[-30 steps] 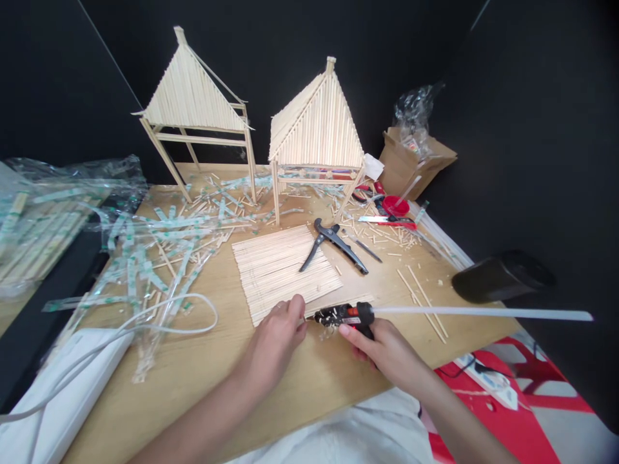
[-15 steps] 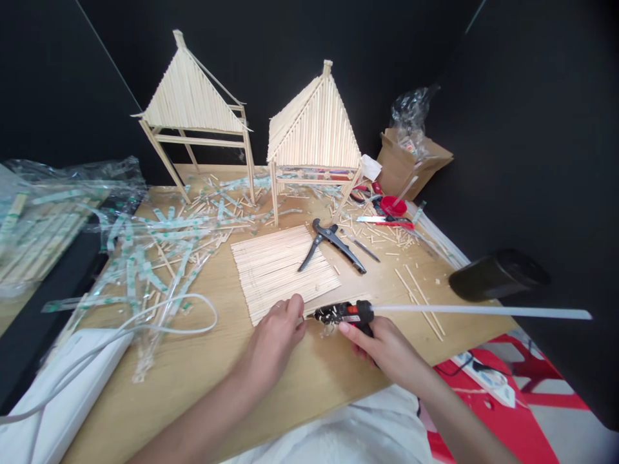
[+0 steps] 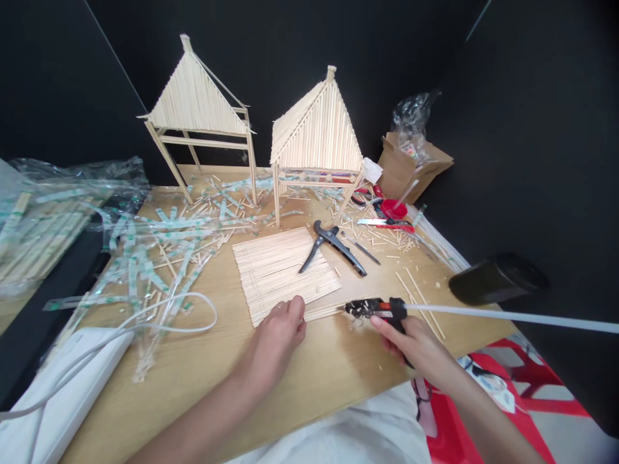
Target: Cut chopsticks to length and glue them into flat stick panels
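My right hand [image 3: 403, 338] is wrapped around the handle of a black glue gun [image 3: 370, 308], with a long white glue stick [image 3: 507, 316] jutting from its back. The gun's nozzle points left, over thin wooden sticks [image 3: 319, 312] lying close together on the table. At their left end my left hand [image 3: 280, 328] is closed, thumb and fingers pinched on the sticks; the fingertips are partly hidden. Just behind lies a flat panel of wooden sticks [image 3: 275, 267], set side by side. Black cutting pliers [image 3: 333, 248] rest partly on that panel.
Two stick-built house models [image 3: 316, 138] stand at the back. Clear wrappers and offcuts [image 3: 159, 248] litter the left side. A white cable [image 3: 203, 299] loops on the left. Rightward are a utility knife [image 3: 387, 223], a dark cup [image 3: 498, 278] and a cardboard box [image 3: 411, 164].
My right hand has moved the glue gun to the right, along the sticks and away from my left hand. My left hand stays nearly in place.
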Demonstrator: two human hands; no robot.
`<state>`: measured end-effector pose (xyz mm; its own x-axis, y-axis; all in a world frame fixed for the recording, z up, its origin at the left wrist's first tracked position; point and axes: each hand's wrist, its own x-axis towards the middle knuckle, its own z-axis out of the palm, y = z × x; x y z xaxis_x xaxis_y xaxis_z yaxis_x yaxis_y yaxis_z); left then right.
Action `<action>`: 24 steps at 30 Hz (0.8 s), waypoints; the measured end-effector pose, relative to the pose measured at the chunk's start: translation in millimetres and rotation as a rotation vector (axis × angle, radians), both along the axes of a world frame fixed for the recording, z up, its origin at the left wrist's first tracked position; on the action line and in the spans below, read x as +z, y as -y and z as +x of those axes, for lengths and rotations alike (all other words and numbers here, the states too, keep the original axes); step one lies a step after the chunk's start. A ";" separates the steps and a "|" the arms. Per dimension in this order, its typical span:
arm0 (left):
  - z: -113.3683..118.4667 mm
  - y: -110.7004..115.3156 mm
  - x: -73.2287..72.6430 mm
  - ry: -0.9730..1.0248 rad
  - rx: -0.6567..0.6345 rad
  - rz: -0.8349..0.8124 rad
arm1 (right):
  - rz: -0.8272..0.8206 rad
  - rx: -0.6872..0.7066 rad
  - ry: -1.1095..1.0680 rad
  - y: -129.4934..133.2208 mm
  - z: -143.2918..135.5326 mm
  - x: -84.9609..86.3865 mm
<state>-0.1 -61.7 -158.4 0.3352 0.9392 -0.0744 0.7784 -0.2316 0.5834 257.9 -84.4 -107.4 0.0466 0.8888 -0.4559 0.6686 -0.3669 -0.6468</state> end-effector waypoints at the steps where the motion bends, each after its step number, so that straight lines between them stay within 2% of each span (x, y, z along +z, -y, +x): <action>1: 0.3 0.1 0.8 -0.002 0.001 0.000 | -0.003 -0.013 -0.001 0.6 3.6 1.1; 6: 2.6 2.0 6.0 -0.010 0.010 0.017 | -0.014 -0.034 -0.042 3.4 6.0 0.6; 11: 3.8 3.9 6.8 -0.026 -0.023 0.077 | 0.009 0.007 -0.103 2.7 -12.5 -5.0; 16: 4.1 3.4 6.0 -0.059 -0.022 0.065 | 0.066 0.076 -0.107 -0.1 -24.4 -5.1; 24: 4.6 2.6 4.6 -0.041 -0.004 0.058 | 0.080 0.095 -0.003 -1.7 -11.1 -1.9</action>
